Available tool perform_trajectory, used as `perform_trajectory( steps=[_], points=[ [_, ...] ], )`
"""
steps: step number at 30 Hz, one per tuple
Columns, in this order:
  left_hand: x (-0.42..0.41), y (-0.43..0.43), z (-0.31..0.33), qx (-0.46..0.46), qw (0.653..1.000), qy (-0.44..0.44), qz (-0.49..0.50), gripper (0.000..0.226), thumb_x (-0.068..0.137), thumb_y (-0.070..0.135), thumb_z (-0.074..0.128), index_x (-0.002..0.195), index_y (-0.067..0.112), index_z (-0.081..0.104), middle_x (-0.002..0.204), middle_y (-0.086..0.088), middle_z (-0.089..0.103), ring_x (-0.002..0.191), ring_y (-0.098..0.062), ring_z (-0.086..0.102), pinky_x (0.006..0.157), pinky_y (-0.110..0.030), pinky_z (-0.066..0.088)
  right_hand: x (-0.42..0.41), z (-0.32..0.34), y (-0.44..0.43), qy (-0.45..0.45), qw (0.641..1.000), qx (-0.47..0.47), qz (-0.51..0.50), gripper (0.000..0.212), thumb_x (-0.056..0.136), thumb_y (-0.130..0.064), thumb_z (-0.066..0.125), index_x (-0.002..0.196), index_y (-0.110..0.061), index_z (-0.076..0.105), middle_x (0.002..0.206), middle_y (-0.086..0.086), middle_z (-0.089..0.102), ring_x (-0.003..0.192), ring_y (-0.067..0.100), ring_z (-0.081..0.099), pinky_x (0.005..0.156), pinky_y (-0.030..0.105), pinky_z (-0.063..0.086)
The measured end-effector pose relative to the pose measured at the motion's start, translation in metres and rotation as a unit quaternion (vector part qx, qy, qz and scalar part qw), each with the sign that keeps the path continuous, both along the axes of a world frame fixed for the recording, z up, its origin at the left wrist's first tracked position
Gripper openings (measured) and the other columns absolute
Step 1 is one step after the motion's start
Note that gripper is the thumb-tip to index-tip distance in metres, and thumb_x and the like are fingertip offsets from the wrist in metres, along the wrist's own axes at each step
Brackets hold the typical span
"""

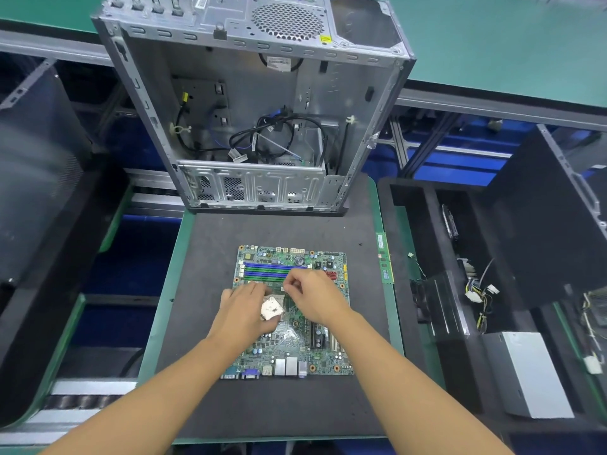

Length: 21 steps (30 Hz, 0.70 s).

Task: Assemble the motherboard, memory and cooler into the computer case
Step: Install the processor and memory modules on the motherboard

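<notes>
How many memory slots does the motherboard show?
4 memory slots, side by side at the motherboard's far end: blue, green, blue, green. The right hand partly covers them.

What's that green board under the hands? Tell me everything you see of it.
The motherboard is a green circuit board lying flat on the dark mat, before the open case. Blue and green memory slots cross its far side, silver ports line its near edge, a square processor sits centrally. The left hand rests on it; the right hand curls near the slots.
</notes>
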<state>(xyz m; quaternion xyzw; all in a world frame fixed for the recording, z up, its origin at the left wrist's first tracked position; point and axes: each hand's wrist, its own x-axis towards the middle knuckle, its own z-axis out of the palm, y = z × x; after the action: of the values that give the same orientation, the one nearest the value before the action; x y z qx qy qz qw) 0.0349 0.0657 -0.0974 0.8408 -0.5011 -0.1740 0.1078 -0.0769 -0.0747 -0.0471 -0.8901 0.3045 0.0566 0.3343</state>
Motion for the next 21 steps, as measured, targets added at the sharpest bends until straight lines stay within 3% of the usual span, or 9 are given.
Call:
perform_trajectory(
  steps=[5,8,11,17,21],
  points=[
    [-0.007,-0.002,0.004,0.038,0.998,-0.058,-0.001,0.051,0.085,0.069,0.047,0.119,0.031,0.047,0.108,0.015,0.063,0.106,-0.014,0.055,0.087,-0.033,0.031,-0.001,0.0,0.001,-0.004,1.0,0.002,-0.002,0.013,0.103,-0.022,0.055,0.105,-0.017,0.067,0.083,-0.011,0.056,0.08,0.012,0.054,0.07,0.027,0.041],
    [0.002,0.003,0.005,0.012,0.999,-0.02,-0.029,0.065,0.079,0.079,0.047,0.123,0.032,0.046,0.09,0.015,0.056,0.097,-0.012,0.055,0.088,-0.034,0.034,-0.001,0.0,0.0,-0.007,1.0,0.003,-0.001,0.014,0.104,-0.023,0.055,0.106,-0.017,0.067,0.085,-0.011,0.057,0.082,0.013,0.054,0.071,0.028,0.042],
    [0.021,0.01,0.005,-0.006,0.994,0.055,-0.091,0.074,0.072,0.073,0.064,0.133,0.036,0.046,0.112,0.017,0.047,0.108,-0.007,0.046,0.096,-0.033,0.034,0.0,0.0,0.0,-0.005,1.0,0.004,-0.001,0.014,0.104,-0.023,0.054,0.106,-0.017,0.067,0.086,-0.01,0.058,0.083,0.014,0.054,0.072,0.029,0.043],
    [0.028,0.014,0.0,-0.042,0.989,0.042,-0.133,0.047,0.078,0.057,0.07,0.121,0.038,0.061,0.106,0.023,0.04,0.107,-0.003,0.042,0.092,-0.031,0.031,0.001,0.002,0.001,-0.001,1.0,0.005,-0.001,0.015,0.104,-0.022,0.053,0.108,-0.016,0.067,0.09,-0.006,0.063,0.083,0.016,0.057,0.075,0.033,0.05],
    [0.021,0.01,-0.004,-0.052,0.993,0.047,-0.094,0.039,0.077,0.053,0.07,0.112,0.038,0.06,0.103,0.028,0.04,0.105,-0.002,0.044,0.089,-0.027,0.025,0.001,0.004,0.002,0.0,1.0,0.005,0.002,0.015,0.104,-0.021,0.053,0.107,-0.015,0.067,0.093,-0.004,0.064,0.086,0.017,0.058,0.079,0.036,0.052]
  ],
)
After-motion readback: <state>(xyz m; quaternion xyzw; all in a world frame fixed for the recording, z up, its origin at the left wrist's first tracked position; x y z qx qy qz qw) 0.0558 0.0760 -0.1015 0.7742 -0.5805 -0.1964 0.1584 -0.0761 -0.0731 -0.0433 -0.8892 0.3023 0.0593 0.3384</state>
